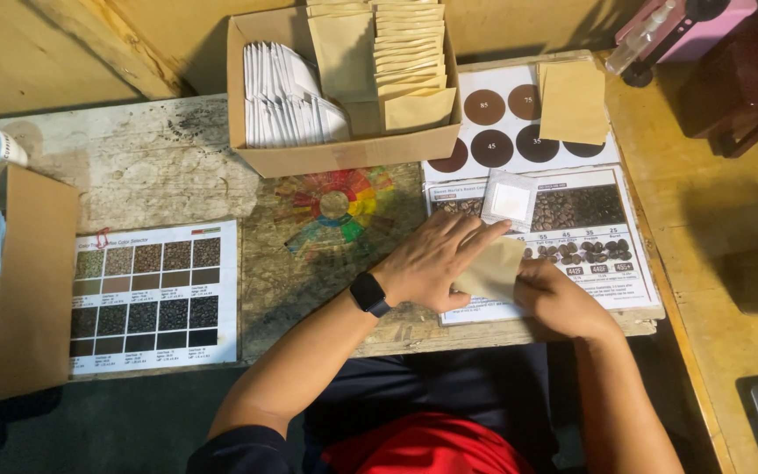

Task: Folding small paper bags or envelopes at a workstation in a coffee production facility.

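- Left hand (436, 261) lay flat, fingers spread open, pressing down on a tan paper pouch (491, 270) at the front edge of the worktop (160, 167).
- Right hand (554, 294) gripped the same pouch from its right side; fingertips tucked under the paper, so exact hold hard to make out.
- Pouch half hidden under the left hand's fingers, resting on a printed sheet of bean photos (585, 237).
- Small white sachet (509, 200) lay just above the hands on that sheet, apart from both.
- Second tan pouch (574, 103) sat on a chart of brown circles (497, 132), covering part of it.
- Cardboard box (344, 154) behind held white sachets on the left and tan pouches on the right; top rim cut off by the frame.
- Colour wheel (339, 211) partly covered by the box.
- Chart of bean swatches (153, 294) lay well to the left.
- Black watch (369, 293) on the left wrist.
- Another cardboard box (32, 281) at far left, contents mostly cut off.
- Pink object (686, 31) at top right, too cropped to identify.
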